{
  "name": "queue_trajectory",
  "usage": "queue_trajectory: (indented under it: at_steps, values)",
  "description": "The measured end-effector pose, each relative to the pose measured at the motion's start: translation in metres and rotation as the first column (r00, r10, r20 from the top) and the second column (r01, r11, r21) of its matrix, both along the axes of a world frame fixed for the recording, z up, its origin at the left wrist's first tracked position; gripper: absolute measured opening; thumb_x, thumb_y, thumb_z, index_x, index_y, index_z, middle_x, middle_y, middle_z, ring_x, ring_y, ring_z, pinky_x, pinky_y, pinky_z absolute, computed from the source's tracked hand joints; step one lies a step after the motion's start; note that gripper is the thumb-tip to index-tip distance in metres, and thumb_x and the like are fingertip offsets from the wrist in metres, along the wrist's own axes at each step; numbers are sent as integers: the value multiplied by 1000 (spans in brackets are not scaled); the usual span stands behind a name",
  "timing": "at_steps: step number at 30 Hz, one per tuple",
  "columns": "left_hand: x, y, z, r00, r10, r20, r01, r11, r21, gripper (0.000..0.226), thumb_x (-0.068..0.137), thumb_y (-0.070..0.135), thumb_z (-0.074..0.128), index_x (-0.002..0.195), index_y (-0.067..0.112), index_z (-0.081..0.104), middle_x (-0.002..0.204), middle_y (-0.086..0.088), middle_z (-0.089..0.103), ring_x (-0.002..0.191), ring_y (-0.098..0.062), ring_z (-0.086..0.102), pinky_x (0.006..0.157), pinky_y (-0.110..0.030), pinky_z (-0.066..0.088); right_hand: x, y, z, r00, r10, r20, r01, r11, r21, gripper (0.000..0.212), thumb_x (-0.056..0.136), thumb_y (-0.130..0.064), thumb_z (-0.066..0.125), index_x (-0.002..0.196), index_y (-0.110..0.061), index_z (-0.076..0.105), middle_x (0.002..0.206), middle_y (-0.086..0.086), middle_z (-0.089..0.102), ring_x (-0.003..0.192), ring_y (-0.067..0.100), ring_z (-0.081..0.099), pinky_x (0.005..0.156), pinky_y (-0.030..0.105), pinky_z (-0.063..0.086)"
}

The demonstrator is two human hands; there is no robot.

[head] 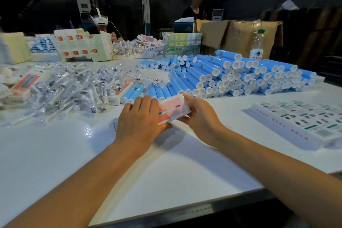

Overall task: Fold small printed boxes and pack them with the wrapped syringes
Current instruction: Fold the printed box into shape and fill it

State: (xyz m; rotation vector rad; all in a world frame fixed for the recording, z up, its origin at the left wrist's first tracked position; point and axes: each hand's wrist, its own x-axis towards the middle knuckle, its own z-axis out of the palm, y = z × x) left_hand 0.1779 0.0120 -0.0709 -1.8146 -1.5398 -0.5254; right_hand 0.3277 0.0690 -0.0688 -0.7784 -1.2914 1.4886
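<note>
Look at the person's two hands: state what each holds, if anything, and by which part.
Both hold one small printed box: the left hand grips its near-left end, the right hand its far-right end.

Dim bkgd, bright glare on table (88, 131), fisheye-warped edges, soft shadows

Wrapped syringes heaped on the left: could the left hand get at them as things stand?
Probably not right away: the left hand has a grip on the printed box, shared with the right hand. Once it lets go, the wrapped syringes lie just beyond it with only bare table between.
</note>
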Motion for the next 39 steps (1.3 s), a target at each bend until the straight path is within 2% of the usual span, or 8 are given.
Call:
queue_trajectory:
  at_steps: [6,9,11,14,30,34,37,39]
  values:
    - [-2,0,-2,1000,22,13,-23,1000,19,62,65,52,73,90,-4,63,77,-17,59,67,-34,59,52,-36,45,3,2,-8,925,-92,368,-11,963,268,46,97,-4,37,143,-11,40,138,-1,50,128,17,46,111,41,34]
    - [-1,1,0,994,46,98,-47,999,6,61,68,53,70,92,-2,62,81,-18,59,71,-34,58,54,-37,44,4,1,-5,896,-244,370,106,928,356,26,93,-11,50,112,-11,67,109,9,68,101,24,61,96,48,47]
    - [-1,1,1,990,72,122,-72,997,-5,63,69,55,68,94,-2,62,85,-17,59,74,-34,58,57,-38,43,5,1,-5,854,-368,369,220,896,386,12,88,-23,62,86,-19,73,85,0,70,77,11,62,79,33,54]
    - [-1,1,-1,989,87,120,-85,996,-25,63,69,56,68,95,-1,61,86,-17,59,76,-34,57,58,-39,42,6,4,-6,801,-466,377,304,858,414,14,82,-28,71,73,-19,66,70,-8,62,60,3,52,54,10,42]
    - [1,-1,1,991,118,69,-110,988,-111,61,67,55,72,91,0,61,84,-15,58,75,-33,57,56,-36,42,-1,4,-19,727,-557,402,293,781,551,19,87,-22,65,68,-23,60,63,-11,56,57,0,48,52,12,36]
    - [-2,1,5,987,111,114,-88,978,-189,62,75,57,63,104,2,58,96,-14,58,88,-33,56,65,-39,43,-1,-1,-12,684,-578,445,155,712,685,7,87,-20,60,94,-18,60,93,-9,53,77,2,47,70,19,37]
    - [-2,-2,4,997,-7,78,19,987,-162,55,65,46,78,88,-3,62,76,-16,58,67,-35,58,53,-40,46,7,-7,-6,623,-527,578,-219,592,776,61,79,-23,57,137,-14,43,135,2,40,119,15,35,101,26,31]
    - [-4,-2,1,997,-56,50,62,990,-130,55,73,51,68,87,-1,62,74,-14,57,63,-33,58,52,-40,46,11,-10,-2,518,-579,629,-430,460,777,65,81,-19,60,142,-16,38,139,3,41,123,23,33,105,37,30]
